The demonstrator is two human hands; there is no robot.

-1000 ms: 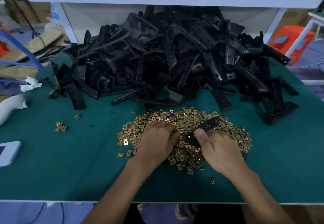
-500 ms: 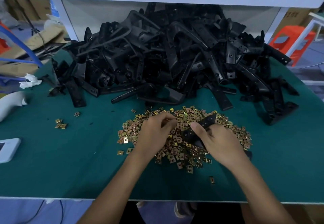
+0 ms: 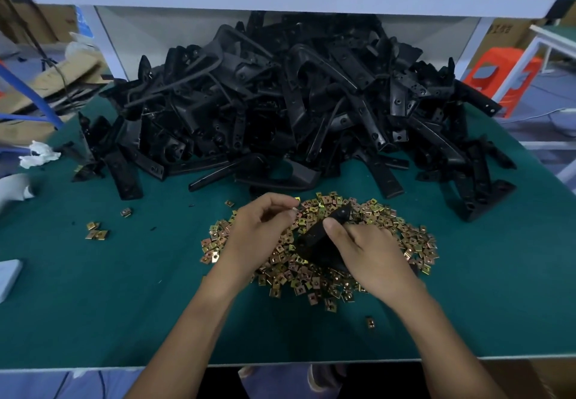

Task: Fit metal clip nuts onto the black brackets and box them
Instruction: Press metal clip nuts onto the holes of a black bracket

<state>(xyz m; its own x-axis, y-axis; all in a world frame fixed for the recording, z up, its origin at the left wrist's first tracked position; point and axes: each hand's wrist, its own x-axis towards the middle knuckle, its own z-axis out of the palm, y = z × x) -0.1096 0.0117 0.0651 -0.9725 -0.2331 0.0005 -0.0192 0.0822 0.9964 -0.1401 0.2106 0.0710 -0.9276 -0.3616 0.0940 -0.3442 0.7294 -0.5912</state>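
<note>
Hundreds of black brackets (image 3: 280, 102) sit unfitted in a pile across the upper centre of frame; est. progress: early.

- **R hand:** Your right hand (image 3: 371, 258) has fingers and thumb curled round one held bracket (image 3: 321, 231). It sits at frame centre over the heap of loose clip nuts (image 3: 396, 230), tip pointing up-right.
- **L hand:** Your left hand (image 3: 258, 236) is curled, thumb and forefinger pinching what looks like a single clip nut (image 3: 294, 210). The nut is just left of the bracket tip, not yet on it.
- **Held bracket:** Cannot tell if it already carries other nuts; your hand covers most of it.
- **Boxing:** No box in view and no finished pcs visible, so boxed qty can't be confirmed.
- **Strays:** A few stray nuts (image 3: 97, 232) lie at left of frame on the green bench mat (image 3: 93, 305), well apart from the main heap.
- **Remaining, by my judgement:** Seat this nut, box the pc, rpt through the pile.
</note>
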